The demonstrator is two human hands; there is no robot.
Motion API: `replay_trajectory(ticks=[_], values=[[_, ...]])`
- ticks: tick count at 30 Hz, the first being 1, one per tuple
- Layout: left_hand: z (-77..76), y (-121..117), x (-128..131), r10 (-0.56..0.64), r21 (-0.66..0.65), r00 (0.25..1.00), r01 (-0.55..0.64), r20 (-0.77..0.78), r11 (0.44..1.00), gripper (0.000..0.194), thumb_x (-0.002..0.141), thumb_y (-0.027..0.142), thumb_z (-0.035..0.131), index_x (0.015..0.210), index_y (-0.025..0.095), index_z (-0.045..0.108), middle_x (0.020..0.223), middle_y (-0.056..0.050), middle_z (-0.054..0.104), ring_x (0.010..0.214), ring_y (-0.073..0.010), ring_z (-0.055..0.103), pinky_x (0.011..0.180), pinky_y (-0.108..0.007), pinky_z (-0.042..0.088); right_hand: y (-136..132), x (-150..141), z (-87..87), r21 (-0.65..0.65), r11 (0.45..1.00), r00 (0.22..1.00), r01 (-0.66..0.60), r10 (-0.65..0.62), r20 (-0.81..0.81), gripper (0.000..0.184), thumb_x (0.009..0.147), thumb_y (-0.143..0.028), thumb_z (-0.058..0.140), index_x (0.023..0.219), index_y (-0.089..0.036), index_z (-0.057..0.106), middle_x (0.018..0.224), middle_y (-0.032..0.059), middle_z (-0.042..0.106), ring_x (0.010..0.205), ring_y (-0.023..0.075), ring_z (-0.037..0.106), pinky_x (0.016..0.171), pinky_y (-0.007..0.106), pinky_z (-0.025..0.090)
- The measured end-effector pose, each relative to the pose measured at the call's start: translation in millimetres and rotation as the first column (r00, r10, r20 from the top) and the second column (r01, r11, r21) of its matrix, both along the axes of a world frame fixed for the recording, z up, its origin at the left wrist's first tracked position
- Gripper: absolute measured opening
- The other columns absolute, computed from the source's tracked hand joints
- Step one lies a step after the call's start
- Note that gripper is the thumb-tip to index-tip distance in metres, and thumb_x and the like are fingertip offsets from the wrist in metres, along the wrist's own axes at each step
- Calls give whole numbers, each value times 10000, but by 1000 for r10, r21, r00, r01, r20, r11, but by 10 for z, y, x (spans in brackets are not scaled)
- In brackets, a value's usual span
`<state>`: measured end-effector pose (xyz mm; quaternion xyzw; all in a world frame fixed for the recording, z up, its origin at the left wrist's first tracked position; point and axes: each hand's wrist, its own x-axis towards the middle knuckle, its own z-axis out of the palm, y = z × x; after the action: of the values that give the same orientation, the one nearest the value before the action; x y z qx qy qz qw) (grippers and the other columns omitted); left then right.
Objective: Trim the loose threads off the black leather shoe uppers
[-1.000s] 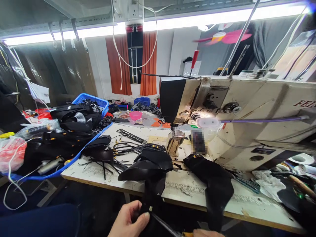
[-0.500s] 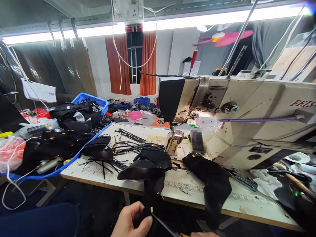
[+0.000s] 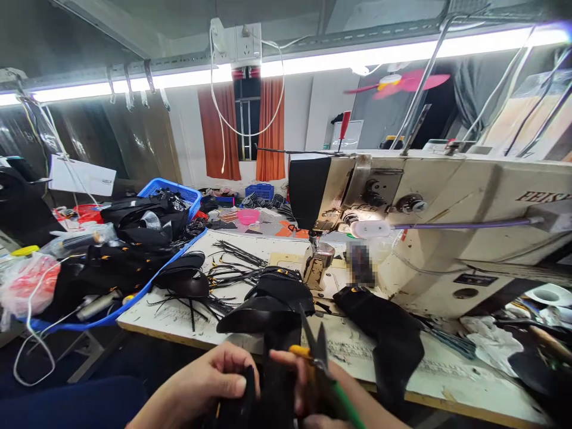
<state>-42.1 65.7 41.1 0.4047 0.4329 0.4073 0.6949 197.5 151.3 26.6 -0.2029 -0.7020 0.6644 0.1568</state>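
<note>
Near the bottom centre, my left hand (image 3: pixel 223 378) pinches the edge of a black fabric piece (image 3: pixel 248 396) between thumb and fingers. My right hand (image 3: pixel 308 387), just beside it, grips scissors (image 3: pixel 319 351) with yellow and green on the handles. Their blades point up and stand apart, with nothing visible between them. Beyond my hands a black shoe upper (image 3: pixel 277 298) lies over the table edge, its lower part hanging toward me. Another black piece (image 3: pixel 384 328) drapes over the edge on the right.
A sewing machine (image 3: pixel 456 196) fills the right side, its post (image 3: pixel 315 268) behind the black pieces. Black strips (image 3: pixel 236 274) lie on the white table (image 3: pixel 187 333). At left, a blue basket (image 3: pixel 147 277) holds black pieces. Crumpled white paper (image 3: pixel 491 339) sits at right.
The scissors have come up from the bottom edge and away from the black piece, blades now upward. My left hand has shifted left, still pinching fabric. The view has tilted slightly upward.
</note>
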Motion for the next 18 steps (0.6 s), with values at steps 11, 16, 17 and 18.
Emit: replay_trajectory(ticks=[11, 16, 17, 18], values=[[270, -539, 93, 206, 219, 589, -50, -781, 974, 332, 696, 374, 741, 1005, 260, 702, 1124, -24, 690, 1099, -270, 571, 990, -363, 387, -269, -205, -265, -95, 977, 974, 192, -178, 144, 472, 567, -458, 724, 764, -231, 361, 702, -57, 361, 683, 126, 336, 633, 249, 318], [135, -517, 342, 188, 203, 437, -12, -880, 979, 107, 734, 158, 646, 819, 223, 657, 972, -2, 714, 1095, -240, 564, 981, -354, 376, -348, -153, -264, -76, 982, 953, 171, -145, 268, 436, 594, -468, 713, 712, -224, 371, 610, -82, 314, 596, 98, 293, 556, 236, 276], [66, -494, 357, 172, 176, 462, -34, -870, 984, 75, 756, 149, 612, 790, 212, 634, 938, -2, 701, 1026, -216, 582, 937, -327, 396, -331, -96, -238, -41, 987, 939, 154, -133, 316, 353, 621, -406, 685, 731, -218, 408, 609, -82, 330, 590, 95, 305, 549, 232, 277], [-8, -475, 364, 152, 143, 489, -57, -859, 988, 68, 773, 147, 585, 787, 206, 618, 922, -3, 687, 969, -198, 590, 898, -305, 407, -302, -22, -203, 11, 992, 923, 127, -123, 366, 272, 638, -341, 651, 745, -211, 437, 618, -77, 352, 591, 96, 323, 544, 228, 283]])
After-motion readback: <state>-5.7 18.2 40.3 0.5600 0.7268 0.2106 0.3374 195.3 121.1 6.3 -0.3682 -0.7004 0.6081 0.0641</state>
